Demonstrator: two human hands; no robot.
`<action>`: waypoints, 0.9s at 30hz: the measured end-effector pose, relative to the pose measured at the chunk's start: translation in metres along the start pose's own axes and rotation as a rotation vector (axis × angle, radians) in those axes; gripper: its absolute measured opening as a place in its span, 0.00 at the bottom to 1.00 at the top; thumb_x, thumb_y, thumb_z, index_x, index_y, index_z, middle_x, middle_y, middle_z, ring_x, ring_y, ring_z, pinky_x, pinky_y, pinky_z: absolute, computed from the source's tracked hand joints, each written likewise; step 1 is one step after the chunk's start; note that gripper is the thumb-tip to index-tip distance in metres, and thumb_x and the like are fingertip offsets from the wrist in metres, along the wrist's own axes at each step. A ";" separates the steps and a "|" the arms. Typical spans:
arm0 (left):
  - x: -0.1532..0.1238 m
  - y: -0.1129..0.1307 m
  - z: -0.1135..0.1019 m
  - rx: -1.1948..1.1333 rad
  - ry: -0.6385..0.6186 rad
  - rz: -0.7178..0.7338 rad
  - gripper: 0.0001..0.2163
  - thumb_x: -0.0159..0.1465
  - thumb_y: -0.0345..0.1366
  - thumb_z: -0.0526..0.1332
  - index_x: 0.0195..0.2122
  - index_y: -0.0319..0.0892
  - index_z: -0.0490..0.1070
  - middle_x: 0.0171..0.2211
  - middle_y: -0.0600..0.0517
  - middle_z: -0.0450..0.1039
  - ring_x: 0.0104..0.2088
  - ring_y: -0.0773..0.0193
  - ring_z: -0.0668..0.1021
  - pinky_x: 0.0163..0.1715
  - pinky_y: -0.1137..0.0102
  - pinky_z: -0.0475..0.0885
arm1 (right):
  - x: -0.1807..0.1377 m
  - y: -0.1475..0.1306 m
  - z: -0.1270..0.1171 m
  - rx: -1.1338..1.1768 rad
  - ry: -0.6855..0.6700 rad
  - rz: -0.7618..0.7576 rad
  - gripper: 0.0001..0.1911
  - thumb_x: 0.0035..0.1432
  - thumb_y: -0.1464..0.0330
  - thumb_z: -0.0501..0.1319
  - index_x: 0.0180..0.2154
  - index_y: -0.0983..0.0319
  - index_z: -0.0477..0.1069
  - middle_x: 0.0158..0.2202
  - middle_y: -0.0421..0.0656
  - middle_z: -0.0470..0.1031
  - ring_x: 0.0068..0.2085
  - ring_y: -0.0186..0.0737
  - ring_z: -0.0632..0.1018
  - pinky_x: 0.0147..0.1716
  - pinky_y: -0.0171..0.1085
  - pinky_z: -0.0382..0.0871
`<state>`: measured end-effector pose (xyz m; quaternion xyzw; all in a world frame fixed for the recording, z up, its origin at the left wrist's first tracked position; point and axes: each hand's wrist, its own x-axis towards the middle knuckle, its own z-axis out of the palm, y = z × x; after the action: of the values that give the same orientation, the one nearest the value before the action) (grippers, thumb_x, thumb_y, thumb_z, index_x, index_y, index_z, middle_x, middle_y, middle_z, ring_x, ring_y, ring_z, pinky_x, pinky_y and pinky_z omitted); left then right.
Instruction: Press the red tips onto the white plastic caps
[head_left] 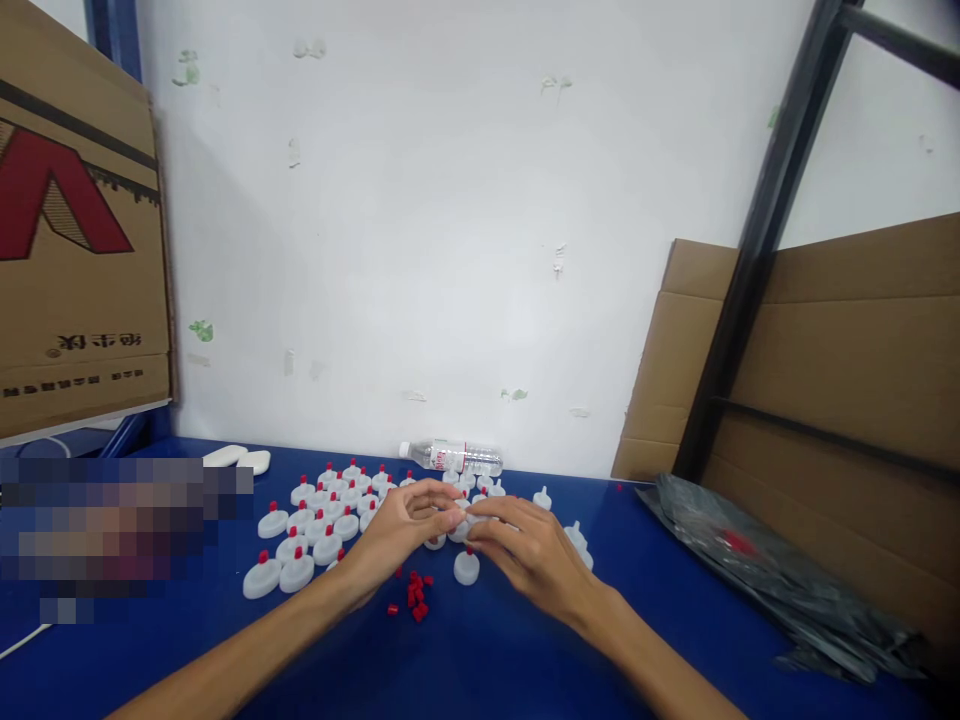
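My left hand [405, 525] and my right hand [534, 548] meet at the fingertips above the blue table. Both are closed in a pinch at a white nozzle cap [463, 507], which the fingers partly cover. Just below them stands a white nozzle cap with a red tip [466, 568]. Small loose red tips [416, 596] lie in a pile nearer to me. Left of my hands are several white caps with red tips [328, 545], standing upright in a group. White caps without red tips [577, 540] stand beyond my right hand, which partly hides them.
A clear plastic bottle [457, 457] lies on its side by the wall. On the right are a dark plastic bag [772, 570] and cardboard sheets [855, 370] behind a metal post. A large carton [82, 230] stands at left, above a blurred patch. Two white objects [236, 458] lie at back left.
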<state>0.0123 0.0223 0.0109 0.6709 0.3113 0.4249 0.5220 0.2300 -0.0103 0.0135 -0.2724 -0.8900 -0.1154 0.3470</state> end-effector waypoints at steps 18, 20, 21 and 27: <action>-0.008 0.019 -0.001 -0.172 -0.337 0.003 0.20 0.55 0.40 0.70 0.48 0.37 0.77 0.36 0.46 0.80 0.38 0.56 0.79 0.41 0.66 0.72 | 0.011 -0.026 -0.001 -0.089 0.059 -0.171 0.12 0.69 0.72 0.55 0.51 0.58 0.71 0.55 0.43 0.75 0.60 0.37 0.71 0.51 0.42 0.67; -0.007 0.021 -0.002 -0.155 -0.311 0.018 0.21 0.55 0.41 0.70 0.49 0.37 0.77 0.35 0.45 0.80 0.36 0.58 0.80 0.38 0.68 0.72 | 0.011 -0.028 -0.004 -0.112 0.036 -0.148 0.11 0.69 0.69 0.55 0.51 0.59 0.71 0.57 0.43 0.74 0.62 0.39 0.69 0.54 0.44 0.66; -0.007 0.021 -0.003 -0.146 -0.295 0.024 0.21 0.55 0.41 0.71 0.49 0.37 0.77 0.35 0.46 0.80 0.36 0.58 0.80 0.37 0.69 0.72 | 0.011 -0.029 -0.005 -0.118 0.022 -0.138 0.12 0.69 0.69 0.55 0.51 0.59 0.71 0.58 0.43 0.73 0.62 0.39 0.68 0.55 0.45 0.65; -0.006 0.022 -0.002 -0.091 -0.256 0.024 0.20 0.54 0.44 0.71 0.45 0.37 0.79 0.33 0.47 0.80 0.35 0.57 0.80 0.40 0.66 0.73 | 0.011 -0.031 -0.008 -0.100 -0.098 -0.091 0.16 0.70 0.66 0.53 0.56 0.60 0.68 0.62 0.44 0.67 0.65 0.41 0.63 0.58 0.47 0.63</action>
<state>0.0070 0.0123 0.0309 0.6990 0.2142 0.3557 0.5823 0.2100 -0.0350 0.0269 -0.2540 -0.9104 -0.1621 0.2834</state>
